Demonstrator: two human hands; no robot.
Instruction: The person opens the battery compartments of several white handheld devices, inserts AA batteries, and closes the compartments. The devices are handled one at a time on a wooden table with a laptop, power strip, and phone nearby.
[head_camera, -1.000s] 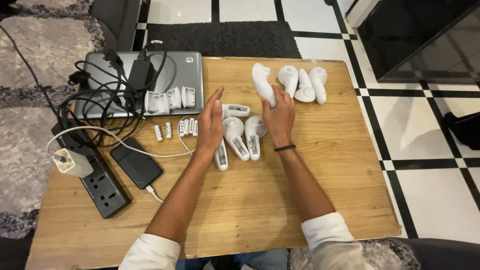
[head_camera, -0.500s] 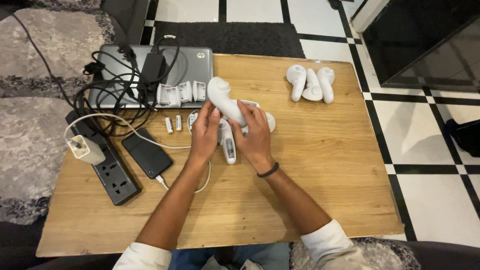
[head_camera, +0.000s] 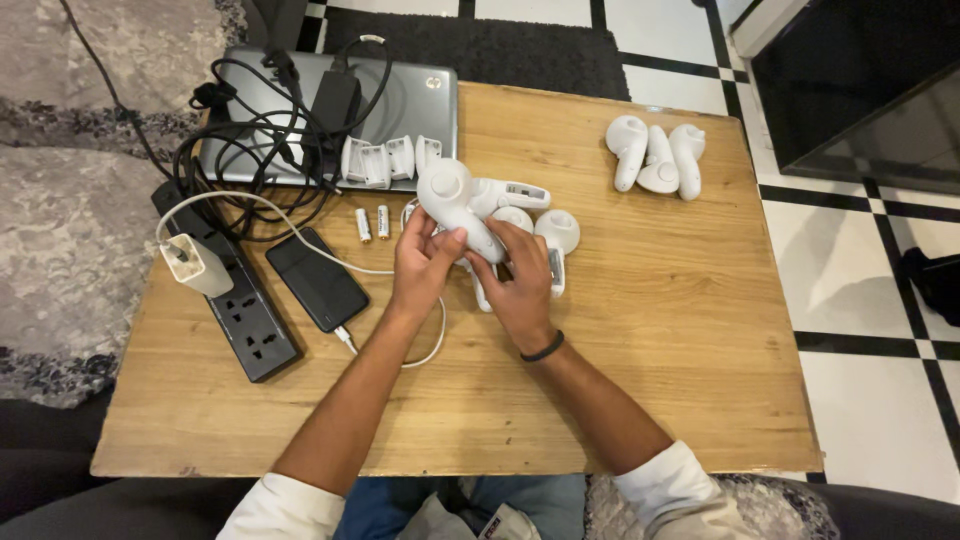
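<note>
While raised above the tabletop (head_camera: 640, 330), one white controller (head_camera: 455, 205) is gripped by both hands.
Left hand (head_camera: 422, 268) and right hand (head_camera: 520, 285) are closed around its handle, steadying it; open controllers (head_camera: 545, 235) lie beneath.

Both sets of fingers (head_camera: 437, 243) close around one white controller (head_camera: 455, 205) above the middle of the worktop (head_camera: 650, 340). Just beyond and under them lie more open controllers (head_camera: 545, 235), blocking a straight reach forward. To the left of the fingers, loose batteries (head_camera: 372, 222), a white cable (head_camera: 300, 255), a black phone (head_camera: 315, 280) and a power strip (head_camera: 235, 300) crowd the surface; farther on, battery covers (head_camera: 385, 160) and tangled black cords (head_camera: 270, 150) sit on a laptop (head_camera: 420, 100). Right of the fingers the wood is bare up to three controllers (head_camera: 657, 157) at the far corner. Nearer the body, the worktop lies open beside both forearms.
</note>
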